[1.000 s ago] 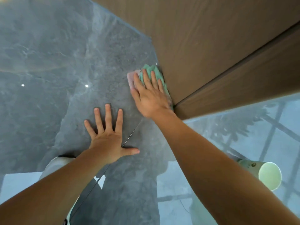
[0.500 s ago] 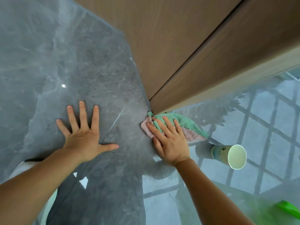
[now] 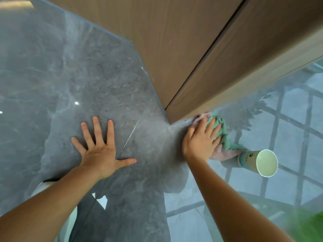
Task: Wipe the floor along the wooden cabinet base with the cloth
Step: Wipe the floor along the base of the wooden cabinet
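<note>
A green and pink cloth [image 3: 224, 137] lies on the glossy grey stone floor [image 3: 87, 81], against the right-hand face of the wooden cabinet base [image 3: 201, 95], just past its corner. My right hand [image 3: 201, 138] presses flat on the cloth with fingers spread, covering its left part. My left hand [image 3: 101, 147] is planted flat on the floor left of the corner, fingers apart, holding nothing.
A paper cup [image 3: 258, 162] lies on its side right beside the cloth's lower right end, mouth towards me. The cabinet's two wooden faces meet at a corner [image 3: 167, 117]. Something green [image 3: 314, 224] shows at the bottom right. A tile joint [image 3: 127, 138] runs by my left hand.
My right hand has slid the cloth from the cabinet's left face, around the corner, and along the right face towards the paper cup. My left hand has stayed planted on the floor.
</note>
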Motion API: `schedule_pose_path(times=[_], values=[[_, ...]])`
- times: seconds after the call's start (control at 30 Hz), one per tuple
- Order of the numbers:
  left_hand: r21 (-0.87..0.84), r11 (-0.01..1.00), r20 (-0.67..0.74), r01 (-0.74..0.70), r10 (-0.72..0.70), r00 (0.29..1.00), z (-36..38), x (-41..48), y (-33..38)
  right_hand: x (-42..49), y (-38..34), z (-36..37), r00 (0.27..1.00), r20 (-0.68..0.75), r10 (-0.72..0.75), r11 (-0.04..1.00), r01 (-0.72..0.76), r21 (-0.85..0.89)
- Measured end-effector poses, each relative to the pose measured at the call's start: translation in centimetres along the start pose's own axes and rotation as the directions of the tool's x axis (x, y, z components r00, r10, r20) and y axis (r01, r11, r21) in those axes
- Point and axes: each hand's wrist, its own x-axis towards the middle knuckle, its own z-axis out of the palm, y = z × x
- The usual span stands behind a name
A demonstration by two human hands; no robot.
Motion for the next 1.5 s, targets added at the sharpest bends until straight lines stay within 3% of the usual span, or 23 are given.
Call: schedule_pose_path(times=[0.1,0.2,0.33,0.37,0.4,0.47,0.53,0.57,0.63,0.7,0.77,0.83,0.87,0.9,0.93,1.0,1.07,1.1,1.13,1.2,1.27,1.37,1.5], values=[[-0.009,1.000,-0.010,0.000,0.000,1.000,0.2,0.1,-0.1,-7.4,-1.1,1.4,0.953,0.050,-0.299,0.953,0.301,-0.031],[0.003,1.000,-0.024,0.002,-0.002,1.000,0.4,0.2,-0.1,-11.1,-0.1,2.2,0.769,0.167,-0.617,0.779,0.627,-0.007],[0.010,1.000,-0.032,0.005,-0.005,0.999,0.4,0.0,0.0,-6.3,3.9,0.3,0.523,0.243,-0.817,0.550,0.834,0.055],[0.010,1.000,-0.036,0.006,-0.006,0.999,0.5,-0.1,0.0,-4.4,4.6,-0.5,0.554,0.239,-0.798,0.577,0.816,0.037],[0.008,1.000,-0.039,0.009,-0.009,0.999,0.5,-0.1,0.0,-2.6,5.2,-1.2,0.649,0.217,-0.729,0.667,0.745,0.012],[0.009,1.000,-0.033,0.017,-0.017,0.999,0.2,-0.2,0.3,0.5,5.6,-2.2,0.890,0.131,-0.437,0.896,0.444,-0.027],[0.025,0.999,-0.021,0.027,-0.026,0.999,0.1,-0.3,0.5,2.2,4.5,-2.7,0.987,0.116,-0.113,0.994,0.112,0.010],[0.033,0.999,-0.022,0.029,-0.028,0.999,0.0,-0.3,0.6,2.3,3.5,-2.7,0.991,0.135,-0.015,1.000,0.013,0.019],[0.037,0.999,-0.033,0.039,-0.038,0.999,0.1,-0.2,0.6,0.9,1.0,-2.2,0.987,0.159,0.033,0.999,-0.031,-0.010],[0.028,0.998,-0.051,0.048,-0.047,0.998,0.2,-0.1,0.6,-2.6,-1.2,-1.4,0.979,0.188,-0.074,0.997,0.080,-0.020],[0.042,0.998,-0.074,0.043,-0.040,0.996,0.3,-0.1,0.6,-6.8,-2.2,-1.0,0.923,0.248,-0.295,0.953,0.302,0.012],[0.051,0.998,-0.102,0.041,-0.036,0.994,0.4,-0.1,0.6,-9.2,-2.0,-1.3,0.740,0.373,-0.560,0.826,0.534,0.181],[0.038,0.998,-0.119,0.042,-0.037,0.992,0.5,-0.2,0.7,-9.4,-1.8,-1.9,0.626,0.413,-0.662,0.750,0.558,0.356],[0.011,0.999,-0.138,0.038,-0.037,0.990,0.6,-0.3,1.0,-9.2,-1.5,-2.9,0.555,0.426,-0.714,0.694,0.479,0.538],[-0.018,1.000,-0.167,0.023,-0.025,0.986,0.7,-0.6,1.5,-8.7,-0.9,-3.8,0.560,0.430,-0.708,0.671,0.343,0.658],[-0.016,0.998,-0.274,-0.064,0.058,0.960,0.9,-1.6,3.0,-7.6,0.3,-5.5,0.750,0.363,-0.553,0.628,0.089,0.773],[-0.019,0.981,-0.378,-0.194,0.172,0.910,1.6,-3.1,5.0,-6.6,1.6,-6.6,0.926,0.191,-0.324,0.648,0.071,0.758],[-0.074,0.962,-0.405,-0.262,0.210,0.890,2.0,-3.8,6.1,-6.2,2.4,-6.7,0.964,0.121,-0.236,0.708,0.086,0.700],[-0.176,0.935,-0.405,-0.308,0.216,0.888,2.4,-4.3,7.3,-5.9,2.9,-6.7,0.976,0.111,-0.188,0.779,0.080,0.621],[-0.419,0.853,-0.361,-0.311,0.158,0.919,2.8,-4.8,9.4,-5.8,3.5,-6.1,0.959,0.238,-0.155,0.888,0.030,0.458],[-0.560,0.797,-0.267,-0.226,0.085,0.960,2.7,-4.3,10.8,-6.4,3.4,-5.6,0.916,0.366,-0.162,0.886,-0.028,0.462],[-0.647,0.762,0.046,-0.033,0.082,0.996,1.7,-3.3,11.9,-7.7,3.2,-5.6,0.874,0.412,-0.256,0.822,-0.028,0.569],[-0.749,0.637,0.421,0.179,0.250,0.872,0.6,-3.1,13.9,-8.0,4.7,-7.4,0.805,0.521,-0.284,0.813,-0.085,0.575]])
